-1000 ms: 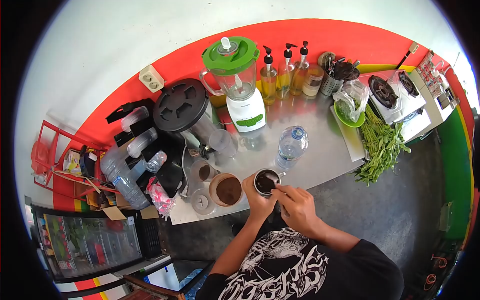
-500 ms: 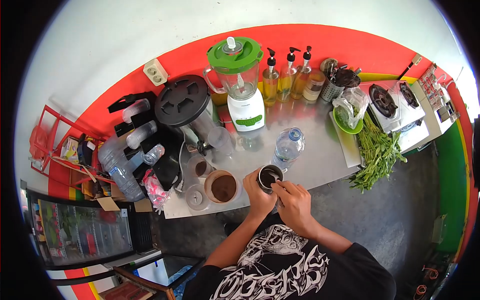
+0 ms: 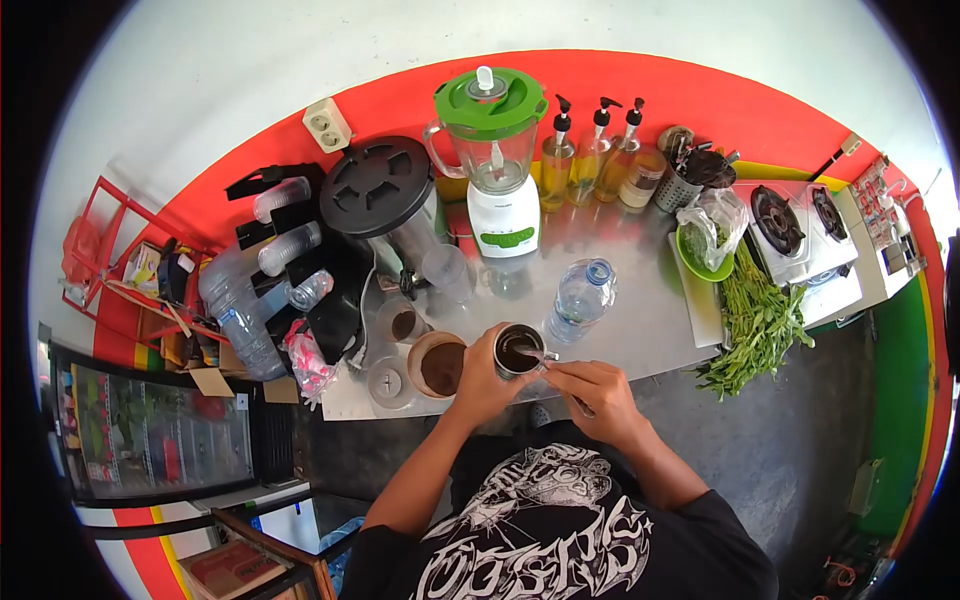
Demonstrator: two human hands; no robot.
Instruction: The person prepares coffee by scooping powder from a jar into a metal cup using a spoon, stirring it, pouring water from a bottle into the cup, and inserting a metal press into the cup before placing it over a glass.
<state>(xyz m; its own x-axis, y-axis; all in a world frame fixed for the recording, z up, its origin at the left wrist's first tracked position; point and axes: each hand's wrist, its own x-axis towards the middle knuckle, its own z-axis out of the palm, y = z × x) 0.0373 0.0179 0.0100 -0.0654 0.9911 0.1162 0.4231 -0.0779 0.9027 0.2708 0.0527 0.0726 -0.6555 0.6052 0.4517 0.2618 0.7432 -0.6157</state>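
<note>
Seemingly mid-stir: left hand [image 3: 483, 378] wrapped round metal cup [image 3: 514, 374], right hand [image 3: 598, 394] at cup's right gripping spoon [image 3: 538, 354] dipped inside; further turns call for steadiness.

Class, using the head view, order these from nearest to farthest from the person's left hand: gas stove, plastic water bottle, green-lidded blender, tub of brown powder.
From the left hand:
1. Tub of brown powder: just left.
2. Plastic water bottle: ahead, right.
3. Green-lidded blender: farther back, near the wall.
4. Gas stove: far right.
</note>
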